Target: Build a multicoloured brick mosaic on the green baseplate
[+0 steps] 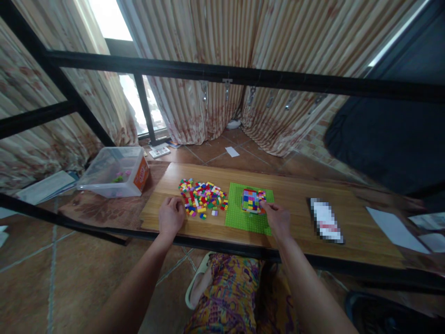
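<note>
On the wooden tabletop, a green studded baseplate [236,218] carries a low square build of multicoloured toy bricks [251,200]. My right hand [278,220] reaches over the plate's right side, its fingers pinched at the build's right edge, where small bricks show by the fingertips. The exact brick in the pinch is hard to see. Left of the plate spreads a pile of loose toy bricks [205,197] in many colours. Beside that pile's near left edge, my left hand [171,216] rests on the table with its fingers curled in; their inner side is hidden.
A clear plastic box [116,171] with an orange label and a few pieces inside stands at the left. A phone-shaped object [327,220], blurred out, lies at the right near some white paper [396,227]. A black metal bar [222,74] crosses beyond the table.
</note>
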The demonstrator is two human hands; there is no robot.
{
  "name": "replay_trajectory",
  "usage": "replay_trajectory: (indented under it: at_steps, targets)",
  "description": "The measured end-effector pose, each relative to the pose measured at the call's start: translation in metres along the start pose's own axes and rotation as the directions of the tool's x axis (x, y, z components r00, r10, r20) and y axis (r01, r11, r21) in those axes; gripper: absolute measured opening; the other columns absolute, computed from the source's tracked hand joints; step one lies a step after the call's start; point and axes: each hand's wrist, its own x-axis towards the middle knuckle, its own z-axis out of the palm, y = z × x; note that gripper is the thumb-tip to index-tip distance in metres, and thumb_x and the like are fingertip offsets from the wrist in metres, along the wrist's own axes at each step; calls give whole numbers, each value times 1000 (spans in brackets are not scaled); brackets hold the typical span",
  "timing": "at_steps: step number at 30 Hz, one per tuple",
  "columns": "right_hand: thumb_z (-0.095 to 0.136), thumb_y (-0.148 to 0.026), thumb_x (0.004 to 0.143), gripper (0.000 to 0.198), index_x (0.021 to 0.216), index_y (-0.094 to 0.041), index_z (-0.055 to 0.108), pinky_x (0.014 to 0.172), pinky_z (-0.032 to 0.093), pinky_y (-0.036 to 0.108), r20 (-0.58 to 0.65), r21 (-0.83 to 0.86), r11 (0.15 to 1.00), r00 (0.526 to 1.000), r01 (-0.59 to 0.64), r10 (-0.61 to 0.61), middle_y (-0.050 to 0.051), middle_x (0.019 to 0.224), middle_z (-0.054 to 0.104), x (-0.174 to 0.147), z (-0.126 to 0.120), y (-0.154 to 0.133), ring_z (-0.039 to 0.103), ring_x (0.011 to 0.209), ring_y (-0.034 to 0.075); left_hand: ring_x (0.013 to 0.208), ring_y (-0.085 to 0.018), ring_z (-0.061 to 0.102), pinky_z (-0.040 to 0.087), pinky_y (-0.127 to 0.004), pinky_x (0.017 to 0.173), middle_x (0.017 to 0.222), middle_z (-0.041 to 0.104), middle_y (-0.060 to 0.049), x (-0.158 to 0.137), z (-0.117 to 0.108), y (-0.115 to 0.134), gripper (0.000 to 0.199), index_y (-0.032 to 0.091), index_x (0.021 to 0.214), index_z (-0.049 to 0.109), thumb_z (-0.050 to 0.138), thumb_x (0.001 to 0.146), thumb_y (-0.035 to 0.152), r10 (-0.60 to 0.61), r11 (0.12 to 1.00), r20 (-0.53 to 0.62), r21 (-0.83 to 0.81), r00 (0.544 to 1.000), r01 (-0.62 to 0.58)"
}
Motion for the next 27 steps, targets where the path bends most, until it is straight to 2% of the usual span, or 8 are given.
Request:
replay_trajectory:
  at_steps: [4, 7, 11, 18, 22, 27]
  targets:
    - [67, -63, 70, 52, 77, -13, 78, 63, 43, 32, 12, 56, 998, 1000, -2, 1, 10, 71, 75, -2, -2, 5, 66, 69, 25, 86, -24, 62, 48, -34, 76, 92, 67, -10, 0, 0, 0, 24, 19, 87, 70, 46, 86, 24, -2, 1000, 1, 3, 1000, 2]
    - [61, -64, 74, 56, 83, -11, 79, 64, 44, 31, -51, 119, 993, 999, -7, 13, 13, 79, 77, -6, -3, 6, 67, 75, 25, 84, -23, 62, 47, -33, 74, 90, 67, -9, 0, 1, -1, 23, 19, 85, 69, 46, 86, 24, 8, 1000, -4, 6, 1000, -8]
    - [58, -62, 76, 57, 85, -10, 78, 65, 45, 32, -103, 93, 996, 994, -11, 20, 13, 80, 76, -11, -6, 5, 67, 76, 25, 82, -23, 61, 46, -32, 72, 87, 66, -9, 1, 2, -3, 23, 19, 83, 68, 46, 86, 24, 31, 999, -8, 15, 999, -31]
    - [53, -57, 84, 51, 87, -13, 77, 74, 46, 34, -35, -31, 983, 983, 179, -180, 13, 85, 76, -15, -3, 0, 67, 81, 26, 84, -24, 61, 46, -33, 73, 90, 67, -10, 1, 1, -2, 23, 19, 85, 69, 46, 86, 24, 8, 1000, -3, 17, 1000, -8]
    - [53, -58, 84, 51, 90, -13, 77, 79, 47, 35, -23, -40, 978, 978, 206, -207, 14, 91, 76, -14, 2, 5, 68, 86, 26, 85, -23, 61, 47, -33, 74, 91, 66, -9, 0, 1, -1, 23, 19, 86, 69, 47, 87, 24, 2, 1000, 1, 6, 1000, -2]
    - [54, -58, 85, 50, 91, -13, 76, 77, 47, 35, -26, -38, 979, 979, 200, -201, 14, 89, 75, -14, -1, 8, 67, 82, 26, 87, -24, 61, 48, -33, 77, 91, 66, -9, -1, 0, 0, 23, 19, 86, 69, 47, 87, 23, -5, 1000, 4, -8, 1000, 5]
